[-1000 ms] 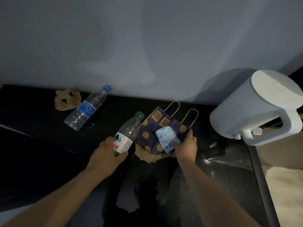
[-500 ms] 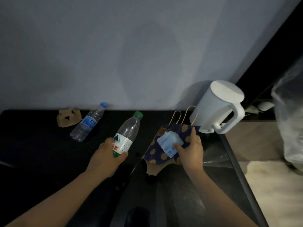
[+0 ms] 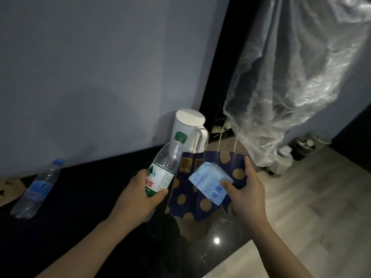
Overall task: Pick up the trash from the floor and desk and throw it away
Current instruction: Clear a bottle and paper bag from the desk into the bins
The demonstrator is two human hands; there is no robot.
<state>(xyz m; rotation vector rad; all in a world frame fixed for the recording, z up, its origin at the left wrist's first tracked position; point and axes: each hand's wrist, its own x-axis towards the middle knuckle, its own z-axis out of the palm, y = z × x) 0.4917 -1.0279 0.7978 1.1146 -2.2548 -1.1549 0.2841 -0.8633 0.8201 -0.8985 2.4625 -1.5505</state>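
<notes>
1. The green-capped bottle (image 3: pixel 164 169) is held clear above the right end of the desk (image 3: pixel 80 227), the left hand (image 3: pixel 140 195) wrapped round its label.
2. The right hand (image 3: pixel 247 193) pinches a blue packet (image 3: pixel 208 181) against the dotted paper bag (image 3: pixel 200 201), likely to carry both in one trip.
3. A blue-capped bottle (image 3: pixel 36 189) lies by the desk's back edge, uncollected.

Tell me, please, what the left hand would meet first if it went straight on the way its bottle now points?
Most likely the white kettle: the left hand holds the green-capped bottle tilted up and right, and its cap overlaps the kettle's body. How far apart they are in depth is unclear.
</notes>
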